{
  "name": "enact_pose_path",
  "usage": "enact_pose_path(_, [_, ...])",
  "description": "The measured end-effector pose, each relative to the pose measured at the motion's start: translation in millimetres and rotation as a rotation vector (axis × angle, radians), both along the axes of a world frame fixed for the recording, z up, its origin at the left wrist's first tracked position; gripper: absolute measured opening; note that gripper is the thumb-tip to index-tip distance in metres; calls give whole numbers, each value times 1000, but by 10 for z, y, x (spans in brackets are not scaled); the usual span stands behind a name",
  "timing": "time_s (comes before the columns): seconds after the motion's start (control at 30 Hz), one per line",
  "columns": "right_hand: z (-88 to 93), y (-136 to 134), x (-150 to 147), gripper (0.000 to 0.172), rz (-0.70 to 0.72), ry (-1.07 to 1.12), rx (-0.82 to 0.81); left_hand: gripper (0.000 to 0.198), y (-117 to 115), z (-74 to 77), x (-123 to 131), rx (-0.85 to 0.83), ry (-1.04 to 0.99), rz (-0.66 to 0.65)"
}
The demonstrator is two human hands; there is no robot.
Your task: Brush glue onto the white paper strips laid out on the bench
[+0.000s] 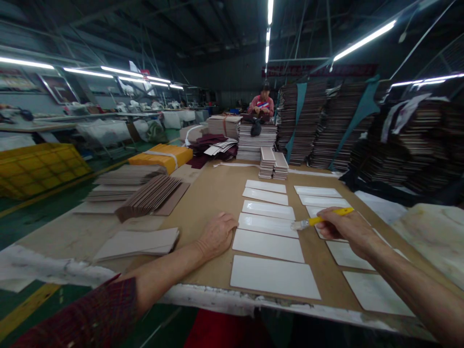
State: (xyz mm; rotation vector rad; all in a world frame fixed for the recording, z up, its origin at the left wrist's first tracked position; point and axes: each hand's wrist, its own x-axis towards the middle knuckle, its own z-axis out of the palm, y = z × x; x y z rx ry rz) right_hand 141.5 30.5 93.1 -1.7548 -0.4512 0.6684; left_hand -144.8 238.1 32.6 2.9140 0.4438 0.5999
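My right hand (340, 226) is closed round the yellow handle of a flat paintbrush (314, 220). The pale bristles touch the right end of a white rectangular panel (266, 224), which has a wet-looking shine. At that panel's left edge, my left hand (219, 233) lies palm down on the brown board with fingers slightly bent, holding nothing. Another glossy panel (268, 210) lies just beyond. Nearer me are a matte white panel (268, 244) and a larger one (273, 276). A second column of white panels (321, 200) runs along the right, partly hidden by my right hand and forearm.
Small stacks of panels (267, 162) stand at the table's back. Brownish sheets (152, 195) and loose grey pieces (139, 242) lie left, near a yellow bundle (161, 157). Tall dark stacks (302, 123) rise behind. Another person (263, 104) works farther back. White cloth (435, 237) lies right.
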Motion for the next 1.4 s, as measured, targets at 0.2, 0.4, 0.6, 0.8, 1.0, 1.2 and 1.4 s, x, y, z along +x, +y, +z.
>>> enact_pose_path(0.2, [175,-15,-268,9,2,128,109,34,-59,86,-125,-57,-37,34])
enact_pose_path(0.4, [191,131,-777,14,127,241,91,36,-238,102,-377,-73,16,-75])
enact_pose_path(0.6, [95,332,-1130,13,185,229,77,34,-307,12,-441,-63,-3,-116])
enact_pose_path(0.8, [50,422,-1267,10,221,177,59,33,-322,26,-431,-51,-25,-125])
enact_pose_path(1.0, [-92,452,-1293,9,255,155,14,30,-320,18,-437,-36,-29,-144])
enact_pose_path(1.2, [-109,380,-1156,9,271,91,-24,30,-317,18,-432,-25,-32,-151])
enact_pose_path(1.4, [-10,131,-926,11,227,66,-95,31,-312,12,-436,-25,-39,-149])
